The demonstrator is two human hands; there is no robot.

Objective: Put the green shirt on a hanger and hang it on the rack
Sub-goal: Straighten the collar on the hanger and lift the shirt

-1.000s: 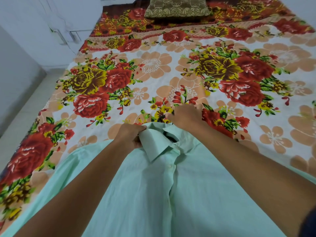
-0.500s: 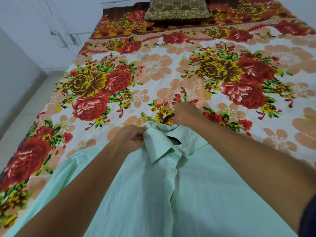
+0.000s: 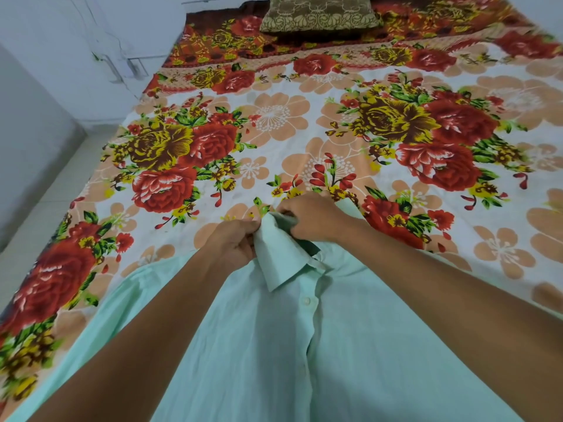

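Green shirt (image 3: 274, 345): flat on the bed (image 3: 274, 123), buttoned, at its near edge. My left hand (image 3: 234, 242) and right hand (image 3: 313, 219): each grip pinches the collar (image 3: 280, 263). Pillow (image 3: 320, 13): far edge.

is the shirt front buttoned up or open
Buttoned, as far as shows: the green shirt lies spread on the bed with its placket closed and a button fastened below the collar. The very top is hidden.

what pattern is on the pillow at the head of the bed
The pillow is olive-brown with a pale leafy ornamental print, seen in the head view.
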